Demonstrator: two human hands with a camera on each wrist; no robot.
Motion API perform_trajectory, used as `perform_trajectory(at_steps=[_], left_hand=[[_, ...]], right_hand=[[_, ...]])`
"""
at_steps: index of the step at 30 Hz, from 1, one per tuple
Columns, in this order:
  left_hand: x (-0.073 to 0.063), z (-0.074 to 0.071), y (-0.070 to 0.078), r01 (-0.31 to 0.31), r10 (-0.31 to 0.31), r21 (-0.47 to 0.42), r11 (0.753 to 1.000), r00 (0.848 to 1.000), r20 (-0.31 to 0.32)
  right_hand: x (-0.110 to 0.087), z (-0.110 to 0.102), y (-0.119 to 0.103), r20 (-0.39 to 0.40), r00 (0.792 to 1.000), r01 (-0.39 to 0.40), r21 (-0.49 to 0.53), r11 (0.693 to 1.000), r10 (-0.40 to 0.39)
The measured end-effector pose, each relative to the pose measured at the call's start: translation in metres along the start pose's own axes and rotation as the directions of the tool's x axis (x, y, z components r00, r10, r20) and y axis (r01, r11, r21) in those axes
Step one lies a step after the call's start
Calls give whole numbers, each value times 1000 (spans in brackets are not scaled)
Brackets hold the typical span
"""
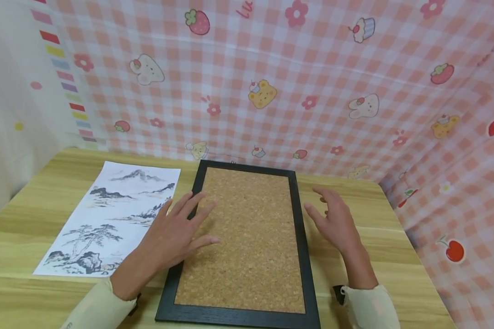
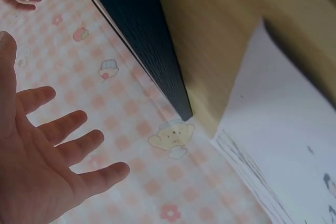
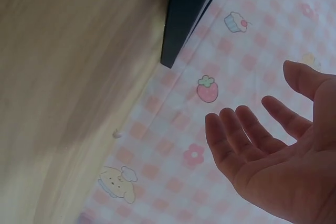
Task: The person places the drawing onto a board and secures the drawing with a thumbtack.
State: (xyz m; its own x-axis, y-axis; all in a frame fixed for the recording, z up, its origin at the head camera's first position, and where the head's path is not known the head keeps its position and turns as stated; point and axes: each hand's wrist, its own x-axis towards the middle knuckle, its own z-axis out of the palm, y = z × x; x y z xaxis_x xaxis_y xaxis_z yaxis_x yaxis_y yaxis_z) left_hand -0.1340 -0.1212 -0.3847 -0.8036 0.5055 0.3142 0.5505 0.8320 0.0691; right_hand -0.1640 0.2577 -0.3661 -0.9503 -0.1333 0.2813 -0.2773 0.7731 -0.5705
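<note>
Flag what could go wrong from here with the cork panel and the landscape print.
The left hand partly covers the landscape print in the head view, so a sweep might shift or crease it. Neither it nor the right hand visibly grips the cork panel, so a careless bump could skew it.

In the head view, the left forearm [image 1: 133, 274] slants toward two o'clock; the left hand [image 1: 174, 235] has its fingers spread, thumb toward three. The right forearm [image 1: 359, 267] slants toward eleven; the right hand [image 1: 333, 219] has its fingers loosely bent.
</note>
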Motion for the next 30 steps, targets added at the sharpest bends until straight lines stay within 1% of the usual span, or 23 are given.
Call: perform_trajectory(at_steps=[7, 11, 17, 20, 24, 30], left_hand=[[0, -4, -9, 51, -51, -12, 999, 999, 13], [-1, -4, -14, 63, -63, -23, 998, 998, 13], [-4, -6, -19, 64, -65, -15, 998, 998, -14], [-5, -7, -21, 73, -73, -10, 997, 997, -8], [-7, -10, -26, 104, -103, -18, 994, 995, 15], [-10, -14, -38, 158, -157, -35, 987, 987, 25]], right_hand=[[4, -6, 7, -4, 998, -61, 53, 997, 62], [5, -12, 9, -9, 996, -93, 67, 993, 93], [4, -17, 12, -17, 993, -116, 65, 991, 117], [3, -17, 15, -21, 991, -128, 65, 990, 129], [1, -17, 19, -19, 989, -146, 72, 987, 148], [-1, -17, 26, -17, 985, -167, 94, 981, 170]])
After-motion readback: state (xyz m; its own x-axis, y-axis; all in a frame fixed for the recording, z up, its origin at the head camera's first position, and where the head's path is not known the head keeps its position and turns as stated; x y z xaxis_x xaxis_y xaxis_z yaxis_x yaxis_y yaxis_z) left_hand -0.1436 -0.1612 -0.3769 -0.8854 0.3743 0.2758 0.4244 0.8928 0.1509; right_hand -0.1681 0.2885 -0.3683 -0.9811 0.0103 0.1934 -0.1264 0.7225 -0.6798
